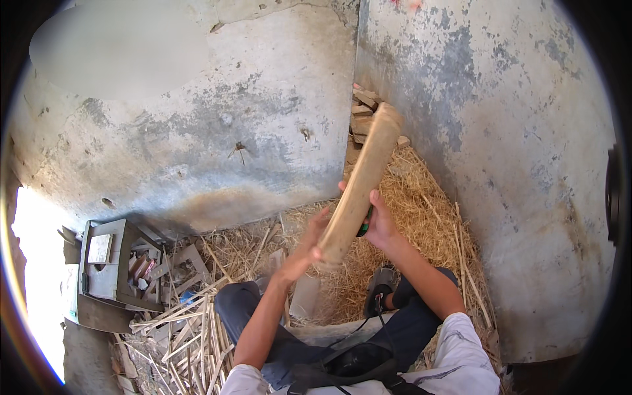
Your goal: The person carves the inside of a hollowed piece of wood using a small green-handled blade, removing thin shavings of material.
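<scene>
While both hands hold a plank (361, 184), left hand (304, 250) open under its end, right hand (380, 224) closed around it, straw (421, 210) and sticks (184, 329) cover the floor between stained walls (217, 131).

One bamboo piece (361, 181), two hands, one wooden box (108, 266).
</scene>
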### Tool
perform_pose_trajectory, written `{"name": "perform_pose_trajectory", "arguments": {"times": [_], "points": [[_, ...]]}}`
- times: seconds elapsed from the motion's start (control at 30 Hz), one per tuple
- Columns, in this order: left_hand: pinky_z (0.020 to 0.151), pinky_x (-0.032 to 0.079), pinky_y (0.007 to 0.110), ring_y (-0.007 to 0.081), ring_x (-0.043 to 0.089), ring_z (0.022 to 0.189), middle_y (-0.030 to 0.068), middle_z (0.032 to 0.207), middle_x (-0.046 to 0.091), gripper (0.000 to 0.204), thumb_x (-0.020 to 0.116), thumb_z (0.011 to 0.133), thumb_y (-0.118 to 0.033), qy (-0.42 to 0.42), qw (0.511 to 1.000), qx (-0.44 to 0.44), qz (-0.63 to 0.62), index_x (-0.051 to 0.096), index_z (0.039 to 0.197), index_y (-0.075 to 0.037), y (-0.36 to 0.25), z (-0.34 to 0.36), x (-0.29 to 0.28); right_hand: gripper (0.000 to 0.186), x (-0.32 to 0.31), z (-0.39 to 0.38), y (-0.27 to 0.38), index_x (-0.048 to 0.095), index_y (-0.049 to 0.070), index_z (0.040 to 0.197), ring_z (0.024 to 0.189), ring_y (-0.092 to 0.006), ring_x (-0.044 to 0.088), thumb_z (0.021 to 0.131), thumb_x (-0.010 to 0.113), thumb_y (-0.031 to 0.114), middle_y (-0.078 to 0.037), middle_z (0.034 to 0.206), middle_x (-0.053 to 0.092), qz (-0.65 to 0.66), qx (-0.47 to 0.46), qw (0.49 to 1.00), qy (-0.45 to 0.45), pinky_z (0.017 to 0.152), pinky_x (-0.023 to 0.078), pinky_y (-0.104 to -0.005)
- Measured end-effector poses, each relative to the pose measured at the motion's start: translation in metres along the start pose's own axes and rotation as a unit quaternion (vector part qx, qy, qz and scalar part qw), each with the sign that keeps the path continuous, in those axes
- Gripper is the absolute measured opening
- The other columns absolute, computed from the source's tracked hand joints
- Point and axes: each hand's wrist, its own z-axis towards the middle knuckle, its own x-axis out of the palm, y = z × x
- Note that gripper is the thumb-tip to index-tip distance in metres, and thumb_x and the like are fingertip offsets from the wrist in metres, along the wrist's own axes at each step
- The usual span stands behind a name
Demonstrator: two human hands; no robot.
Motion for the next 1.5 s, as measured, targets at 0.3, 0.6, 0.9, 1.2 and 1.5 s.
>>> {"name": "perform_pose_trajectory", "arguments": {"times": [0.3,0.6,0.9,1.2,1.5], "points": [[0.101,0.051,0.038,0.0223,0.064,0.115,0.0116,0.121,0.066,0.067,0.089,0.085,-0.038,-0.248,0.905,0.222,0.265,0.056,0.129,0.001,-0.001,0.006,0.032,0.041,0.019,-0.001,-0.002,0.058,0.012,0.108,0.067,-0.0037,0.043,0.098,0.073,0.049,0.007,0.084,0.050,0.103,-0.012,0.981,-0.166,0.055,0.036,-0.0215],[0.069,0.043,0.028,0.0084,0.051,0.078,0.0011,0.085,0.058,0.032,0.076,0.094,-0.030,-0.333,0.891,0.276,0.140,0.055,0.097,-0.005,0.003,0.005,0.031,0.040,0.011,-0.002,-0.014,0.057,0.013,0.114,0.064,-0.0046,0.043,0.102,0.068,0.049,0.005,0.092,0.052,0.013,0.082,0.987,-0.135,0.052,0.036,-0.0215],[0.071,0.040,0.029,0.0094,0.045,0.078,0.0002,0.082,0.053,0.028,0.065,0.095,-0.031,-0.376,0.871,0.267,0.166,0.054,0.091,-0.005,-0.015,-0.003,0.024,0.034,0.015,-0.011,0.008,0.056,0.005,0.128,0.070,-0.0154,0.058,0.109,0.057,0.034,-0.009,0.095,0.062,-0.400,-0.178,0.896,-0.077,0.057,0.045,-0.0284],[0.067,0.037,0.032,0.0108,0.044,0.074,0.0019,0.078,0.051,0.036,0.053,0.098,-0.037,-0.376,0.846,0.323,0.196,0.054,0.091,-0.002,-0.014,-0.002,0.025,0.028,0.061,-0.040,-0.011,0.059,0.002,0.115,0.067,-0.0289,0.065,0.106,0.065,0.028,-0.014,0.084,0.066,-0.581,-0.289,0.760,0.039,0.061,0.050,-0.0380],[0.066,0.036,0.032,0.0116,0.043,0.074,0.0010,0.077,0.048,0.046,0.049,0.100,-0.047,-0.390,0.837,0.310,0.227,0.054,0.092,-0.002,-0.008,-0.008,0.018,0.024,0.034,-0.010,0.002,0.064,0.008,0.111,0.065,-0.0315,0.068,0.103,0.068,0.030,-0.014,0.080,0.067,-0.616,-0.246,0.744,-0.082,0.056,0.052,-0.0395]]}}
